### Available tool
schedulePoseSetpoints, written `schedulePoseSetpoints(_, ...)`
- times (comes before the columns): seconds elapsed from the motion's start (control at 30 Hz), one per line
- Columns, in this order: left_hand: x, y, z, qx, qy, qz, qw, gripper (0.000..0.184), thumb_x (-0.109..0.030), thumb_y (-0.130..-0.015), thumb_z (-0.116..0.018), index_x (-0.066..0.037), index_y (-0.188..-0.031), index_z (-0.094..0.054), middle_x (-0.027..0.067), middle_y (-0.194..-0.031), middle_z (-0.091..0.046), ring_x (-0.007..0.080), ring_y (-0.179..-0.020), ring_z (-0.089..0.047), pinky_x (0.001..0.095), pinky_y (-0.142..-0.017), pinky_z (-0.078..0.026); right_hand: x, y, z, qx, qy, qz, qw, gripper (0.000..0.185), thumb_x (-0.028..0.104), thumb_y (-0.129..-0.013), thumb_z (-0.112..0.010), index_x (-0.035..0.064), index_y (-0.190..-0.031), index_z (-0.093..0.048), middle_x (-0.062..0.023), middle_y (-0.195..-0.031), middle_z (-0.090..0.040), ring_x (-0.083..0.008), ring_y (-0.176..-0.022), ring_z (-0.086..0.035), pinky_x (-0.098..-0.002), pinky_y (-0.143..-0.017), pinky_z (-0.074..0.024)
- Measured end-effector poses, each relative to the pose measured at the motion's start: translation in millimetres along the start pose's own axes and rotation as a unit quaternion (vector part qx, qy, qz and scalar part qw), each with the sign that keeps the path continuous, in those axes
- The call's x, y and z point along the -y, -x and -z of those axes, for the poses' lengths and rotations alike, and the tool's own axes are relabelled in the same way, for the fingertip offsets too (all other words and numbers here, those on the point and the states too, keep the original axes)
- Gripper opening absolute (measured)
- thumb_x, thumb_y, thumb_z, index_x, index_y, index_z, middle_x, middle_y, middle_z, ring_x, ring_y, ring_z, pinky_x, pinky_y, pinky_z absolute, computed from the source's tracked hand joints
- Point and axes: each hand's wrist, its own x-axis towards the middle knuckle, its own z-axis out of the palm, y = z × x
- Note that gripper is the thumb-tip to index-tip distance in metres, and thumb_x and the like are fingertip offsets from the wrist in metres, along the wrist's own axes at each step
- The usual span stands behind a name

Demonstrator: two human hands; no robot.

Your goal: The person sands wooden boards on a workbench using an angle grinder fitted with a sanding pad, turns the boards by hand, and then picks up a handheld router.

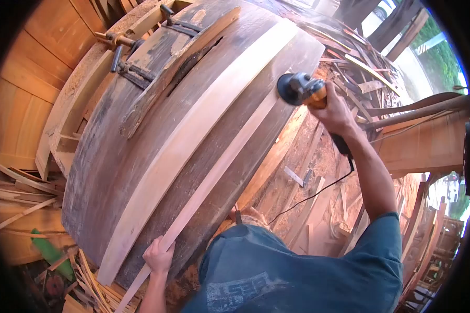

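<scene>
My right hand (337, 110) is wrapped round an angle grinder (313, 92) with a yellow-orange and grey body. Its round dark disc (286, 89) is at the far end of a narrow wooden strip (219, 163); whether they touch, I cannot tell. Near the strip's lower end, my left hand (158, 255) is closed around it. The strip lies lengthwise over a wide, worn workbench top (102, 172). Beside it, further left, rests a broader pale plank (193, 133). A black cord (318, 193) runs from the grinder down past my body.
Clamps (136, 73) sit at the bench's far left edge, near a rough-edged board (180, 68). Wood panels (23, 112) stand at left. Offcuts (365, 73) and sawdust cover the ground at right, where a metal square (293, 175) lies. A green object (52, 253) is lower left.
</scene>
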Motion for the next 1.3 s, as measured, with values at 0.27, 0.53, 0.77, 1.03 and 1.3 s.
schedulePoseSetpoints(0.27, -13.1, -3.1, 7.8, 0.018, 0.006, 0.038, 0.999, 0.035, -0.031, -0.072, -0.090, -0.013, -0.097, -0.073, 0.0127, -0.089, -0.075, 0.0359, -0.081, -0.073, 0.0459, -0.072, -0.057, -46.0, -18.7, 19.7, -0.101, -0.030, -0.171, 0.980, 0.069, 0.039, -0.082, -0.079, 0.0040, -0.131, -0.046, -0.0281, -0.109, -0.070, -0.0454, -0.106, -0.069, -0.0497, -0.088, -0.0536)
schedulePoseSetpoints(0.53, -93.5, -78.7, -3.9, 0.032, 0.076, 0.041, 0.996, 0.047, -0.039, -0.078, -0.086, -0.013, -0.114, -0.072, 0.0128, -0.101, -0.076, 0.0347, -0.093, -0.073, 0.0453, -0.079, -0.058, -26.2, 81.0, -34.2, -0.125, -0.243, -0.088, 0.958, 0.068, 0.029, -0.081, -0.083, 0.0030, -0.134, -0.050, -0.0141, -0.113, -0.064, -0.0257, -0.101, -0.065, -0.0389, -0.090, -0.0520)
schedulePoseSetpoints(0.77, 6.7, -7.7, 25.9, -0.275, 0.249, 0.009, 0.929, 0.037, -0.023, -0.088, -0.082, -0.004, -0.118, -0.070, 0.0169, -0.116, -0.073, 0.0336, -0.108, -0.070, 0.0423, -0.093, -0.055, 26.1, 156.7, -88.8, -0.053, -0.278, -0.013, 0.959, 0.057, 0.015, -0.090, -0.076, 0.0035, -0.139, -0.048, -0.0101, -0.115, -0.063, -0.0171, -0.089, -0.063, -0.0309, -0.077, -0.0547)
schedulePoseSetpoints(1.03, 368.0, 322.0, 89.0, -0.665, 0.230, 0.527, 0.477, 0.035, -0.026, -0.109, -0.050, -0.001, -0.134, -0.054, 0.0119, -0.119, -0.063, 0.0219, -0.107, -0.062, 0.0369, -0.096, -0.048, 192.8, 275.1, -148.9, 0.047, -0.302, 0.079, 0.949, 0.062, 0.003, -0.086, -0.072, 0.0020, -0.142, -0.045, -0.0103, -0.116, -0.059, -0.0160, -0.096, -0.059, -0.0295, -0.081, -0.0528)
schedulePoseSetpoints(1.3, 545.4, 429.9, 60.4, -0.494, 0.632, 0.356, 0.478, 0.051, -0.054, -0.106, -0.045, -0.007, -0.112, -0.065, 0.0058, -0.098, -0.066, 0.0183, -0.097, -0.060, 0.0369, -0.087, -0.047, 345.3, 394.4, -162.3, 0.171, -0.267, 0.124, 0.940, 0.070, 0.006, -0.081, -0.074, 0.0012, -0.144, -0.043, -0.0098, -0.112, -0.060, -0.0180, -0.092, -0.059, -0.0315, -0.080, -0.0521)
